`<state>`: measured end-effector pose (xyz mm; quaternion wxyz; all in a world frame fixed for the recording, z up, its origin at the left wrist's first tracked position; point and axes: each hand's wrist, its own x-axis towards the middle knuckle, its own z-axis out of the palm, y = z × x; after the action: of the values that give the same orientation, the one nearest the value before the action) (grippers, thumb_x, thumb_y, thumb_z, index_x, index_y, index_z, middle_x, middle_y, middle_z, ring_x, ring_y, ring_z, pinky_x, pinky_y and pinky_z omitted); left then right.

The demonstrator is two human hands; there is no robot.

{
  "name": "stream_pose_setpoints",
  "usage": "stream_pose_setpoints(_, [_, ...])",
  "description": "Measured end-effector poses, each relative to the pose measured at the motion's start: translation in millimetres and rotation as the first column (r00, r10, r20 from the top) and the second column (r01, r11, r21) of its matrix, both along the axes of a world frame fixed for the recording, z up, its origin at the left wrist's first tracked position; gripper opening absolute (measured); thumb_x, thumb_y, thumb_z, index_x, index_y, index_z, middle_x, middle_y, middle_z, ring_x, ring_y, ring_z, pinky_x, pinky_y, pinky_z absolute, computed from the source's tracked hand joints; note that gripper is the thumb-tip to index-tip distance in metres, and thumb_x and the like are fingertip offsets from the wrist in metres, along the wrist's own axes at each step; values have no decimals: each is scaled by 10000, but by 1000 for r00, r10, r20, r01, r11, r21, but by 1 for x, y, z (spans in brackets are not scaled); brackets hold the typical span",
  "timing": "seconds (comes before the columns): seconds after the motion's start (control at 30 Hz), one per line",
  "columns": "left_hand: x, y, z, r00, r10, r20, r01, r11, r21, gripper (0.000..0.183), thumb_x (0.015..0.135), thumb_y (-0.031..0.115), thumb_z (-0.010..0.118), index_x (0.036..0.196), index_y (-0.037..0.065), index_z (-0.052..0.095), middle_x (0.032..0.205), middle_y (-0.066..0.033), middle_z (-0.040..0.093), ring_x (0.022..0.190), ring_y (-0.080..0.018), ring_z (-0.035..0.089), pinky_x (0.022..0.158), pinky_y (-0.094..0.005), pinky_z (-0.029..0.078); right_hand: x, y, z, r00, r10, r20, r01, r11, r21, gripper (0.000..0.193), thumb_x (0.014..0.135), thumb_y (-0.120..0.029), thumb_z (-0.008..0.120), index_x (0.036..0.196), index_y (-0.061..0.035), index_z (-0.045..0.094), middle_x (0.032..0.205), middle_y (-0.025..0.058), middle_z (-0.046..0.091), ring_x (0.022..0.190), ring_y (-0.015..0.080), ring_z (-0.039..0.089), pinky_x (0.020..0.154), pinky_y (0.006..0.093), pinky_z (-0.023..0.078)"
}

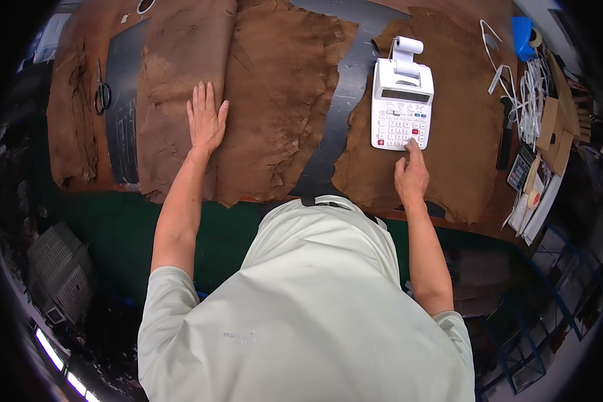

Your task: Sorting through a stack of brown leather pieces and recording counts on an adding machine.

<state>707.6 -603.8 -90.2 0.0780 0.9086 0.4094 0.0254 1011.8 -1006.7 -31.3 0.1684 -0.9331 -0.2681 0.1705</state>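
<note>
My left hand (207,122) lies flat, fingers stretched out, on a folded brown leather hide (177,67). On the right, a white printing calculator (403,94) with a paper roll (409,45) at its top rests on another brown hide (452,87). My right hand (412,175) reaches to its lower keys. The index finger is extended onto the keypad near the bottom right, with the other fingers loosely curled and nothing held. Whether a key is pressed down cannot be made out.
Black scissors (102,94) lie at the left beside a dark strip (124,100) with chalk-like marks. Another hide (70,127) is at the far left. Along the right edge sit white cables (532,94), a cardboard box (555,137), a small dark calculator (520,167) and tape rolls (533,199).
</note>
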Motion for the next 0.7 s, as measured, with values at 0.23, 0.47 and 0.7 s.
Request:
stream_pose_setpoints(0.23, [38,-18,33,992,-120,37,113,981,156,617,957,349,636,1452,25,462,1532,-232,391,1466,-384,315,1197,-527,257,-1,9,11,1000,4,-5,-3,996,86,346,914,-63,563,1256,-45,612,1413,124,598,1165,341,644,931,426,544])
stream_pose_setpoints(0.47, [106,-95,41,831,-519,201,555,797,-236,261,936,221,651,1168,102,663,909,-116,647,895,-339,657,764,-443,535,-30,22,11,992,61,-108,-38,978,206,340,916,-46,578,1254,-43,615,1362,148,629,1120,347,666,907,413,556])
stream_pose_setpoints(0.7, [115,-81,34,925,-376,60,376,876,-303,300,935,336,651,876,50,581,861,-155,693,857,-383,671,712,-493,535,-37,17,11,989,80,-122,-54,978,201,316,926,-56,589,1238,-36,630,1267,160,673,1141,357,654,942,428,540])
